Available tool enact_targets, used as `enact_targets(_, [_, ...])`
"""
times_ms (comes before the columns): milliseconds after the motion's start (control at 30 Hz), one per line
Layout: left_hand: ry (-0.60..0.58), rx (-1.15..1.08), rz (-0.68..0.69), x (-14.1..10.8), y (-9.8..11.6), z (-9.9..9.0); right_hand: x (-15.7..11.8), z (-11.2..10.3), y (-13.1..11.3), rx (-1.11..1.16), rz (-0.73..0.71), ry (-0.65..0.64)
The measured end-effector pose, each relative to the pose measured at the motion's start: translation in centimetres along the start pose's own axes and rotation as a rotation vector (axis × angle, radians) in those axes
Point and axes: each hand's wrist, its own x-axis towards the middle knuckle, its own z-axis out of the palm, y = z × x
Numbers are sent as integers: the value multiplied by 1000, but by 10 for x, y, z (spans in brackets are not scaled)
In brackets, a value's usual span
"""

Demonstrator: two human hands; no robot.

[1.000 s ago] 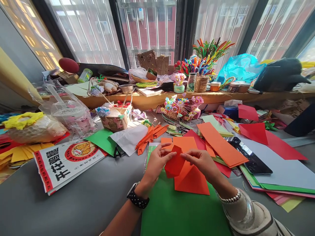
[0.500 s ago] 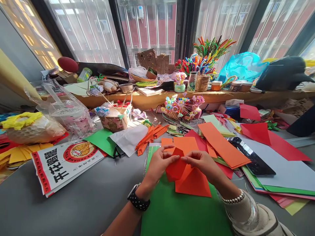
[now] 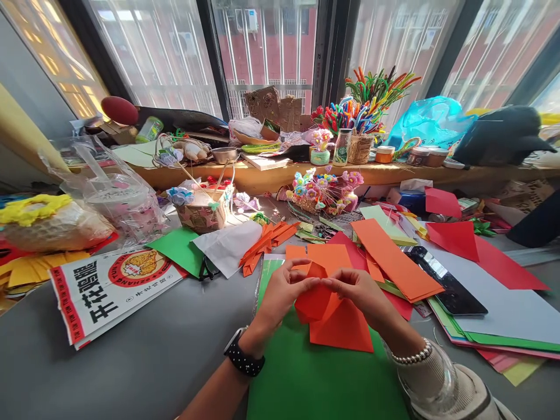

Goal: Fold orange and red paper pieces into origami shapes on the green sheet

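Observation:
Between my two hands is a folded piece of orange-red paper (image 3: 311,308), held up over the green sheet (image 3: 324,382). My left hand (image 3: 286,294) pinches its upper edge with thumb and forefinger. Meeting it from the right, my right hand (image 3: 361,294) pinches the same edge, the thumb tips nearly touching. Beneath the held piece lies another orange sheet (image 3: 343,335) on the green one, partly covered. More orange paper (image 3: 332,255) lies just beyond my fingers.
To the right are orange strips (image 3: 396,256), a black phone (image 3: 444,283) and stacked coloured paper (image 3: 516,318). On the left lie a printed paper bag (image 3: 118,291) and glasses (image 3: 207,269). Folded orange strips (image 3: 266,242), a basket (image 3: 203,210) and crocheted flowers (image 3: 324,189) stand farther back.
Both hands keep their pinch on the orange-red paper, with barely any movement of the fingers. The whole view has shifted very slightly.

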Motion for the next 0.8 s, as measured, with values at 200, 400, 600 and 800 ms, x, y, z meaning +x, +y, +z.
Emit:
enact_targets(200, [-23, 56, -12, 1, -2, -2, 0, -1, 0, 11, -17, -15])
enact_targets(400, [-41, 74, 34, 2, -3, -2, -2, -1, -4, -60, -54, 14])
enact_targets(600, [-77, 40, -3, 1, -2, -1, -4, -1, -7, -38, -58, 26])
enact_targets(800, [-90, 46, 14, 3, -8, 0, -3, 3, -4, -35, -95, 95])
